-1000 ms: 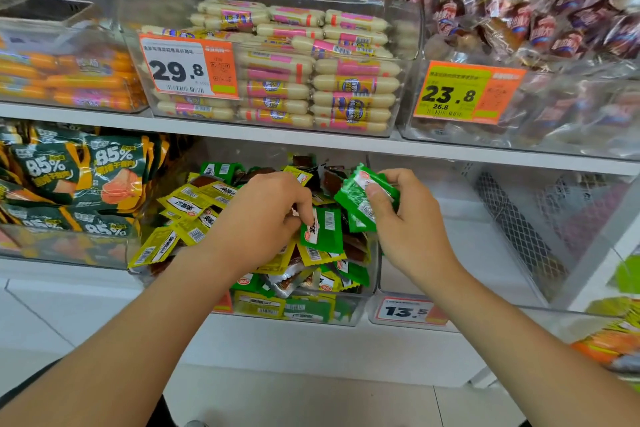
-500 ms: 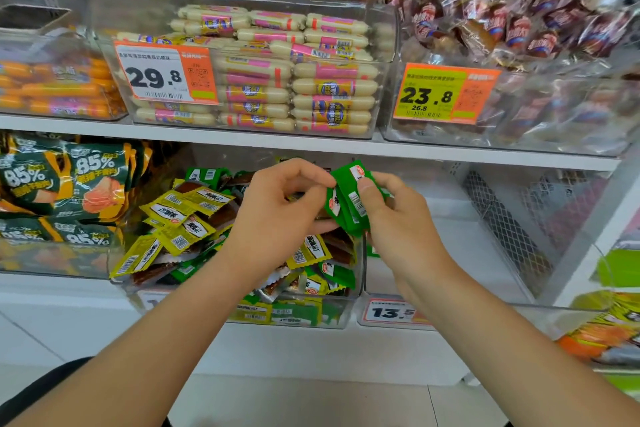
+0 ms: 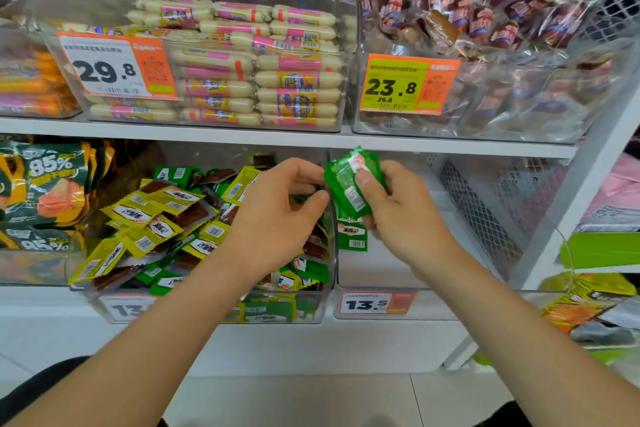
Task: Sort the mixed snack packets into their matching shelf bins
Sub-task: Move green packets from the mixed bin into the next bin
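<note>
Green packets (image 3: 349, 191), left hand (image 3: 277, 215) now apart

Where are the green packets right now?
Head view, centre-right: the green packets are pinched in the right hand, in front of the clear bin tagged 13.5, beside the left hand.

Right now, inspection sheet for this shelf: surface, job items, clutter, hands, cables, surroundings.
Surface: white lower shelf, carrying clear bins.
Job's things: mixed bin holds yellow packets and green ones jumbled; right bin mostly bare.
Clutter: nothing seen.
Hands: right hand grips a stack of green packets; left hand over the mixed bin, fingers curled, hold unclear.
Cables: nothing seen.
Surroundings: sausage bins on the shelf above; wire mesh to the right.
</note>
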Tool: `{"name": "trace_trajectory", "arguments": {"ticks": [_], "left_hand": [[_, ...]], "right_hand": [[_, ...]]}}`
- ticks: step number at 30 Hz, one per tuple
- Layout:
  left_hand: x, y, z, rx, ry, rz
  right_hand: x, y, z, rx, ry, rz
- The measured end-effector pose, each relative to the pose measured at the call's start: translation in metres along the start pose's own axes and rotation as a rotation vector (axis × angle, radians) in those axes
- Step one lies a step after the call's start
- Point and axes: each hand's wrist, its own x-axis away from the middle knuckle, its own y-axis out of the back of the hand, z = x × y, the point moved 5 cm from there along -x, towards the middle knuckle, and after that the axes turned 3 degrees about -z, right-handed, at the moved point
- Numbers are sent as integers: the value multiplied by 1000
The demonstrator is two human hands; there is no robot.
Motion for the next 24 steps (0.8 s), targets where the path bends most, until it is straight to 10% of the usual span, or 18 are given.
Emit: {"name": "trace_trajectory", "arguments": {"ticks": [4, 12, 24], "left_hand": [[0, -6, 9, -384, -104, 30], [-3, -26, 17, -637, -177, 66], [-10, -27, 27, -634, -196, 94]], "right_hand": [[-19, 23, -40, 467, 95, 29], [-23, -35, -118, 755, -71, 674], [-50, -65, -113, 779, 45, 376]]}}
